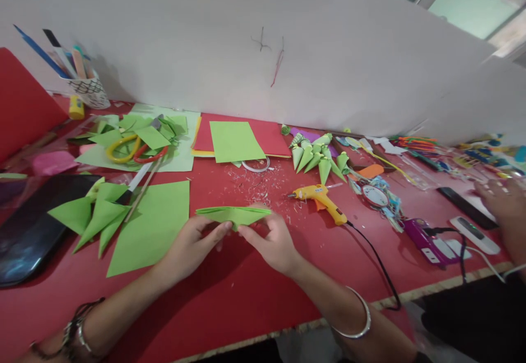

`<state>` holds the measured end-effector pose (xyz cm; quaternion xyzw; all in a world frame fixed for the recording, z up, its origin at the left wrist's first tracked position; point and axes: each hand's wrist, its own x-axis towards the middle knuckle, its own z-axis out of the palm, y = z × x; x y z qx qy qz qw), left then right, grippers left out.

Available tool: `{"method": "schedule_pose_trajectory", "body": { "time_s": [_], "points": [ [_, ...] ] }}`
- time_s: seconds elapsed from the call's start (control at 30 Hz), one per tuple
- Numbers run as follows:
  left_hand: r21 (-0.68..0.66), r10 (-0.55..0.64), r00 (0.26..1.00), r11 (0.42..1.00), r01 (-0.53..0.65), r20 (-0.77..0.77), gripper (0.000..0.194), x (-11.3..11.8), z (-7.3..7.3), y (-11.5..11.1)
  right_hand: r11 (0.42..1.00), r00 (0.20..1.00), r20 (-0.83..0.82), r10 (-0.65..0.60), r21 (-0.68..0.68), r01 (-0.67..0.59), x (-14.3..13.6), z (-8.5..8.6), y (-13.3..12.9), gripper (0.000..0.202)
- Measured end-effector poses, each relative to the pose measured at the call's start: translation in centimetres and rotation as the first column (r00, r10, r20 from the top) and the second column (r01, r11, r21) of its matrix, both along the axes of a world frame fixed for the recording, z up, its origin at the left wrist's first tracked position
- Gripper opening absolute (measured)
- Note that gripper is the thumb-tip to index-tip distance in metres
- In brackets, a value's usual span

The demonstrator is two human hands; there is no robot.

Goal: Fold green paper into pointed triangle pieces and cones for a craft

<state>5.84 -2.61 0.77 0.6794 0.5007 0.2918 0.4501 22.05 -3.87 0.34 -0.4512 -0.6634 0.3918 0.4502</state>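
A folded piece of green paper (235, 215) is held level between my two hands, above the red tabletop. My left hand (196, 243) pinches its left half, thumb on the near face. At the right half, my right hand (271, 242) grips it the same way, and the two thumbs almost meet at the middle. The far fingers are partly hidden behind the paper. Just left of my left hand lies a flat green sheet (158, 226). A yellow glue gun (322, 201) rests on its side beyond my right hand.
Green paper cones (101, 212) lie at left by a black tray (36, 237). Scissors (123, 148) sit among green scraps. More cones (318, 156) stand at the back. A purple power strip (429, 242) and another person's hand (501, 204) are at right.
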Motion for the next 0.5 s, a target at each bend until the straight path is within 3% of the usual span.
{"method": "schedule_pose_trajectory", "body": {
  "time_s": [0.17,0.27,0.37,0.5],
  "points": [
    [-0.061,0.01,0.989,0.998,-0.001,0.147,0.025,0.13,0.5,0.2,0.949,0.992,0.097,-0.078,0.312,0.044,0.49,0.35,-0.09,0.003],
    [-0.136,0.012,0.976,0.991,0.018,0.217,0.039,-0.04,0.23,0.2,0.88,0.966,0.241,-0.099,0.474,-0.028,0.82,0.19,-0.07,0.004],
    [-0.187,0.011,0.963,0.982,0.041,0.269,0.047,-0.19,-0.17,0.08,0.881,0.923,0.378,-0.071,0.457,-0.12,0.95,-0.2,-0.03,0.007],
    [-0.154,0.075,0.983,0.987,-0.049,0.167,0.03,-0.04,-0.18,0.09,0.934,0.922,0.381,0.07,0.298,-0.195,0.98,-0.28,0.06,0.016]
  ]
}}
